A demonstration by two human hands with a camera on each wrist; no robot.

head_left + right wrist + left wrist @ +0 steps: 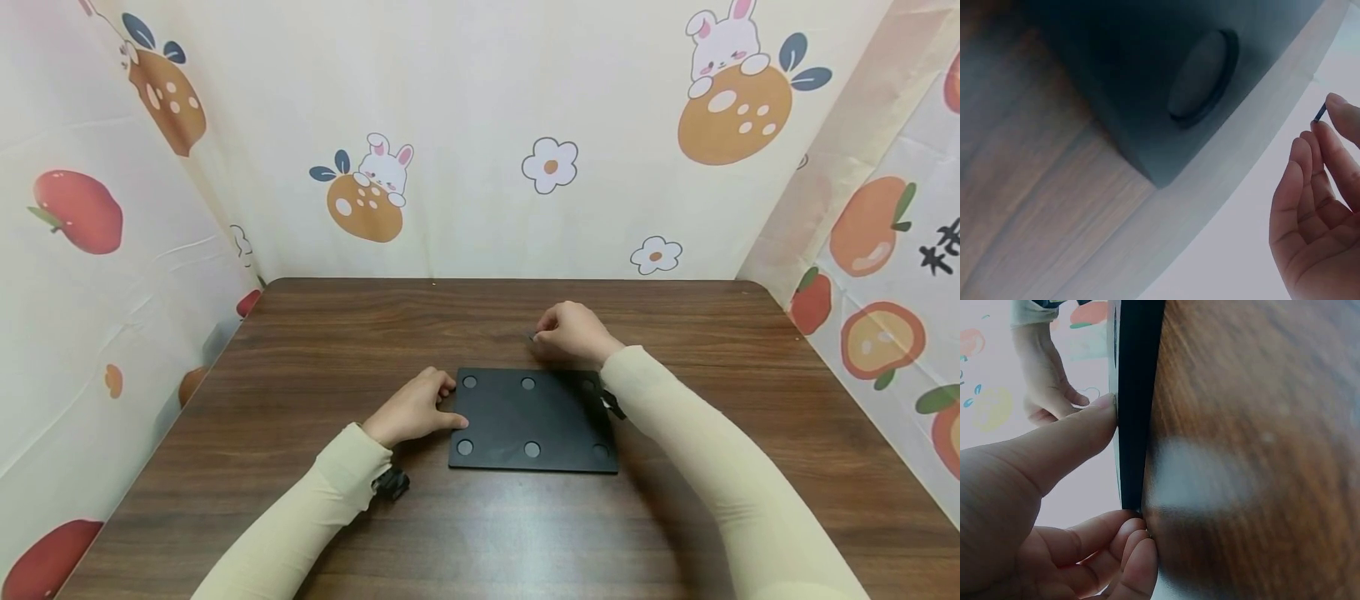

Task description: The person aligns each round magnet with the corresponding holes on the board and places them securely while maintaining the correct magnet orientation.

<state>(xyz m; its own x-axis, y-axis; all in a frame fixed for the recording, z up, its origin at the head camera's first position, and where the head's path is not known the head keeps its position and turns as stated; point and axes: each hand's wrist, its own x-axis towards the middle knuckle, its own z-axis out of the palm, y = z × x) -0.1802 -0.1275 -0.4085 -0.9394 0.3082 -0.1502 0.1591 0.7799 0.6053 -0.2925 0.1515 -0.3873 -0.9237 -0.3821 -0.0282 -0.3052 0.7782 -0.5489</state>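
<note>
A flat black board (495,417) with several round recesses lies on the table. My left hand (415,408) holds its left edge. In the left wrist view the thumb (1088,425) presses the board's face, and curled fingers (1113,550) meet its corner. Beyond the board's far edge, my right hand (576,332) pinches a small thin dark piece (1320,113) between thumb and forefinger, slightly above the table. The piece is seen edge-on in the right wrist view, so its full outline does not show. One recess (1200,75) appears there close up.
The brown wooden table (360,325) extends around the board on all sides. Behind it hangs a pale curtain (465,208) printed with rabbits, fruit and flowers; similar cloth covers both sides. A dark wrist device (392,483) sits under the left sleeve's cuff.
</note>
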